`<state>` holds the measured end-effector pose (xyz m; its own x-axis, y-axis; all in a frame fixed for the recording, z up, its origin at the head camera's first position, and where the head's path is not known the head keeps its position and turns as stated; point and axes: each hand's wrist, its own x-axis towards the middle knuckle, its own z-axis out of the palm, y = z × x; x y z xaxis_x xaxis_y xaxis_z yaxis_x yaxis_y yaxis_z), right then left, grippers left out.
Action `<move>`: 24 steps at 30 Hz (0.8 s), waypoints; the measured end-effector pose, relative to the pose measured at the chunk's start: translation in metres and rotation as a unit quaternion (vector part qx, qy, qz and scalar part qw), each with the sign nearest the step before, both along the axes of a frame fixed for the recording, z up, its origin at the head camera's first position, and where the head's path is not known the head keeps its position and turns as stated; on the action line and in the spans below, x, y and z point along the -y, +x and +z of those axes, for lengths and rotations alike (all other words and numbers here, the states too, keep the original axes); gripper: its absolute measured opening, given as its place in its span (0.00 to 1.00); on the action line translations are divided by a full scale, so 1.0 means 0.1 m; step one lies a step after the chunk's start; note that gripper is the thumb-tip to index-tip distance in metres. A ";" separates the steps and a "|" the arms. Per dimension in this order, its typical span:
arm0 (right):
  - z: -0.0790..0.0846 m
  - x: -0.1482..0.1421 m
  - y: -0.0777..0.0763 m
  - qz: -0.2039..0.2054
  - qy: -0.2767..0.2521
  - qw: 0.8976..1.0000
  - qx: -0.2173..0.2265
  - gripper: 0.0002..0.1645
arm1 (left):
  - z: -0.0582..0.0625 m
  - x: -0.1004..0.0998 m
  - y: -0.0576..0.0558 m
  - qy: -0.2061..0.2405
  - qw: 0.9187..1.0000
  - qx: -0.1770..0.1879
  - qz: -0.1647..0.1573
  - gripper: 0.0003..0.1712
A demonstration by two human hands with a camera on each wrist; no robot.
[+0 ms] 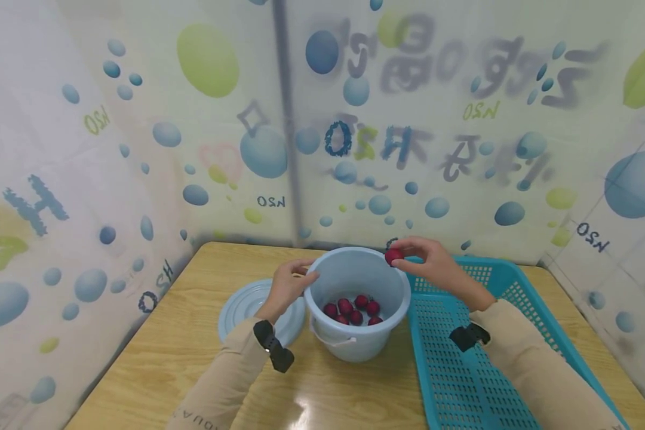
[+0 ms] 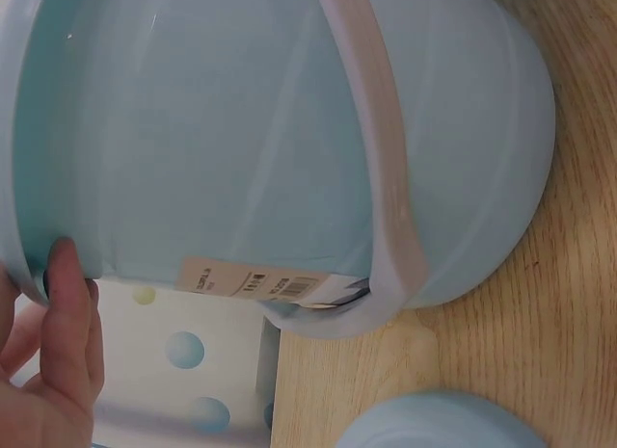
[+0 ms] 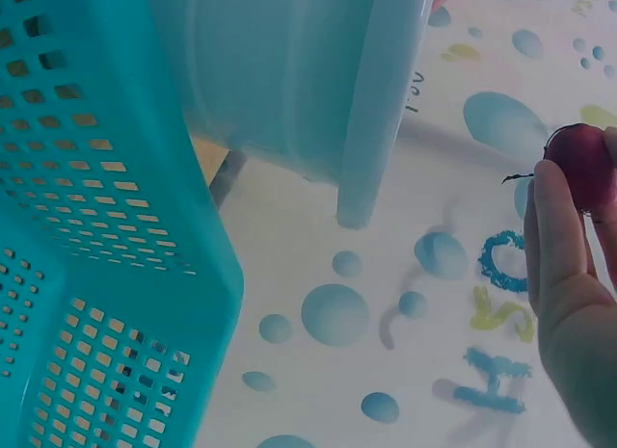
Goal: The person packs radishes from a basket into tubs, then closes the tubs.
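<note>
My right hand pinches a dark red round fruit at the right side of the bucket's rim. In the right wrist view, a thin dark stem pokes out from the fruit. On the opposite side, my left hand grips the rim of the light blue bucket, which stands upright on the table. Several fruits of the same dark red lie at the bottom of the bucket. The left wrist view gives the bucket's outer wall, its pale handle hanging down and a paper label.
A round light blue lid lies on the wooden table behind the left forearm. To the right of the bucket is a large turquoise perforated basket, with the right forearm above it. Walls with a bubble print enclose the table.
</note>
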<state>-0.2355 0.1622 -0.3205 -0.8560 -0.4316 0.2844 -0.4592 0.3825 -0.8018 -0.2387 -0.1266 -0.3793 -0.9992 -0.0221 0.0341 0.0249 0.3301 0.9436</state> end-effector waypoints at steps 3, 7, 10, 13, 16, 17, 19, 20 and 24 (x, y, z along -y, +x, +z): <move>0.01 0.07 -0.01 0.012 0.002 1.000 -0.005 0.20 | 0.00 0.01 0.00 0.000 1.000 -0.003 -0.001 0.19; 0.02 0.13 -0.04 0.016 0.015 1.000 -0.021 0.20 | -0.01 0.02 -0.01 0.001 1.000 -0.003 -0.003 0.19; 0.02 0.17 -0.06 0.018 0.030 0.999 -0.024 0.20 | -0.01 0.02 -0.02 -0.002 1.000 -0.003 -0.003 0.19; 0.03 0.20 -0.09 0.023 0.044 0.998 -0.024 0.21 | -0.02 0.02 -0.02 -0.005 1.000 -0.005 -0.005 0.19; 0.03 0.23 -0.11 0.038 0.049 0.998 -0.014 0.20 | -0.02 0.02 -0.02 -0.006 1.000 -0.006 -0.005 0.19; 0.03 0.24 -0.11 0.043 0.054 0.998 -0.011 0.20 | -0.02 0.02 -0.02 -0.006 1.000 -0.006 -0.006 0.19; 0.03 0.25 -0.12 0.052 0.063 0.997 -0.004 0.19 | -0.02 0.02 -0.02 -0.007 1.000 -0.003 -0.005 0.19; 0.03 0.25 -0.12 0.056 0.071 0.996 -0.003 0.19 | -0.02 0.01 -0.02 -0.007 1.000 -0.001 -0.004 0.19; 0.03 0.27 -0.13 0.067 0.101 0.993 -0.004 0.19 | -0.02 0.01 -0.02 -0.004 1.000 0.002 -0.004 0.20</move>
<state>-0.2485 0.1355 -0.3170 -0.7853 -0.5900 0.1875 -0.5230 0.4704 -0.7107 -0.2410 -0.1274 -0.3808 -0.9994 -0.0147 0.0306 0.0238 0.3374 0.9411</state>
